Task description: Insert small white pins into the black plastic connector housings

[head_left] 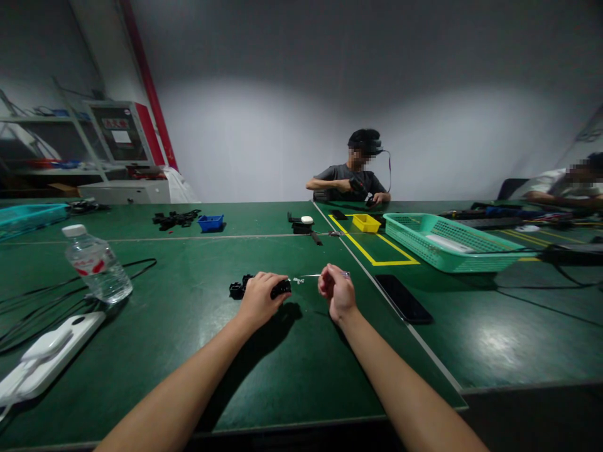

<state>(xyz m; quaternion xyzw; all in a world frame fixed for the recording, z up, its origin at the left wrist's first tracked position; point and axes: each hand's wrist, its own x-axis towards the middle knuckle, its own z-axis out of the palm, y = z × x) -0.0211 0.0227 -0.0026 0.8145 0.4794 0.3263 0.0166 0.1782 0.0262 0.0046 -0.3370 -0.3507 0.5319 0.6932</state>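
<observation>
A: Report on the 2 hands, please.

B: The left hand (258,295) lies palm down on the green surface (188,351), fingers curled over a small black part (281,289); it is gripping that part. More black parts (238,289) lie touching the surface just left of that hand.

A: And the right?

B: The right hand (335,290) is raised a little, fingers pressed together in a pinch on a thin metal rod (311,275). The rod runs level toward the left hand. Small pale bits (298,280) lie on the surface between the 2 hands; too small to identify.

A: Anything near the right hand?

B: A dark phone (404,299) lies flat, face up, just to its right, beside the seam between 2 surfaces.

A: Surroundings?

B: A clear water bottle (97,263) with a white cap stands tilted at the left, with black cables (42,301) beside it. A white power strip (47,355) lies at the near left edge. Farther back: 1 blue tray (210,222), a heap of black clips (175,218), 1 yellow tray (366,222) and 1 green basket (447,242) at the right, inside yellow tape lines (372,254).

A: Other persons?

B: 2. 1 person in a grey shirt (346,179) sits at the far side, hands on the surface. A second person's sleeve (553,183) shows at the far right.
</observation>
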